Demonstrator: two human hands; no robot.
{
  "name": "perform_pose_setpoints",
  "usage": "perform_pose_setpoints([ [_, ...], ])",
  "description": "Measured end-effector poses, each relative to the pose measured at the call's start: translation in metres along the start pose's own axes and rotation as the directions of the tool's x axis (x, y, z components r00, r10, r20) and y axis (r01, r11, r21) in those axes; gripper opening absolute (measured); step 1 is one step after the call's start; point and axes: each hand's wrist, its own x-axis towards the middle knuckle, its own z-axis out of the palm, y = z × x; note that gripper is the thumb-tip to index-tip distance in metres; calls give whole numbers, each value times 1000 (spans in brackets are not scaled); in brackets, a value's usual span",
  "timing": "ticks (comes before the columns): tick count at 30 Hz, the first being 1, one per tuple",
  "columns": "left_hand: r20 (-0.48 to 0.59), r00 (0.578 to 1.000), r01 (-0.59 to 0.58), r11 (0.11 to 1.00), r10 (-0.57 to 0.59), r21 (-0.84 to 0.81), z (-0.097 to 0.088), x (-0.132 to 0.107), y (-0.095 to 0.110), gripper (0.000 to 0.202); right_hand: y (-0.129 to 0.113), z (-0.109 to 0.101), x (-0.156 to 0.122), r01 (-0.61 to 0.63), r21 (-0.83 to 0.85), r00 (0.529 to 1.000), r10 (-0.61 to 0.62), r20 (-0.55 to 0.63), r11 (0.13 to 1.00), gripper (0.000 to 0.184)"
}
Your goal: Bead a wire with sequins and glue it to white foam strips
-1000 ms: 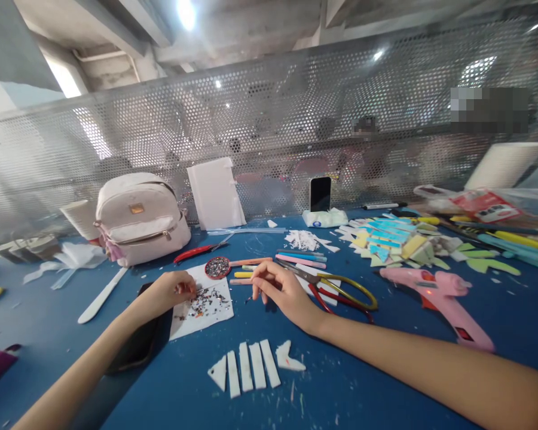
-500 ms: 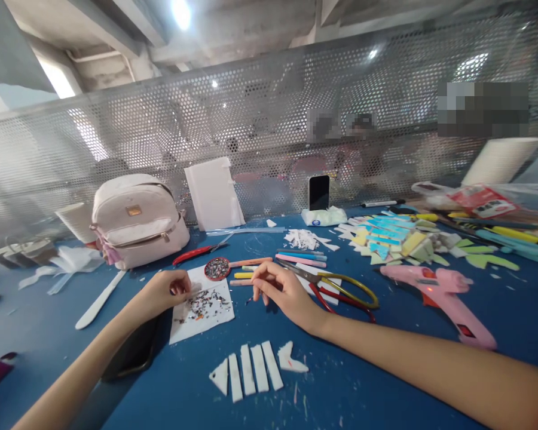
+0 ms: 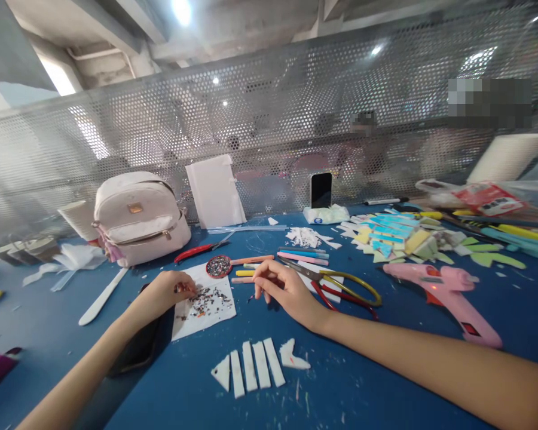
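My left hand (image 3: 170,288) rests on the left edge of a white paper sheet (image 3: 205,313) strewn with tiny glitter bits (image 3: 205,303), its fingertips pinched together over them. My right hand (image 3: 283,286) lies on the blue table (image 3: 385,334) just right of the sheet, fingers curled around a thin dark stick that I cannot make out. A round lid full of glitter (image 3: 218,266) sits above the sheet. Coloured sticks (image 3: 251,261) lie beside it. White foam strips (image 3: 251,372) lie in a row near me.
Yellow-handled scissors (image 3: 345,285) and a pink glue gun (image 3: 448,292) lie to the right, with coloured foam scraps (image 3: 399,236) behind. A pale backpack (image 3: 137,218), white foam block (image 3: 215,191) and propped phone (image 3: 321,190) stand at the back before a perforated metal screen. Red pliers (image 3: 197,252) lie centre.
Almost nothing has moved; my left fingertips shifted slightly over the glitter on the sheet, and the view wobbled a little.
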Motion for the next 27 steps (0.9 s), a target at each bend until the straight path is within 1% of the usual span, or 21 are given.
perform_pose_setpoints([
  [9, 8, 1000, -7, 1000, 7, -5, 0, -2, 0, 21, -2, 1, 0, 0, 4, 1000, 1, -8, 1000, 19],
  [19, -14, 1000, 18, 1000, -18, -9, 1, -3, 7, 18, -3, 1, 0, -1, -3, 1000, 2, 7, 1000, 20],
  [22, -22, 1000, 21, 1000, -21, -9, 3, -1, 6, 17, -2, 0, 0, 4, -1, 1000, -4, 9, 1000, 21],
  [27, -36, 999, 18, 1000, -18, -14, 6, 1, 3, 21, 0, 0, 0, 9, 8, 1000, -9, 13, 1000, 20],
])
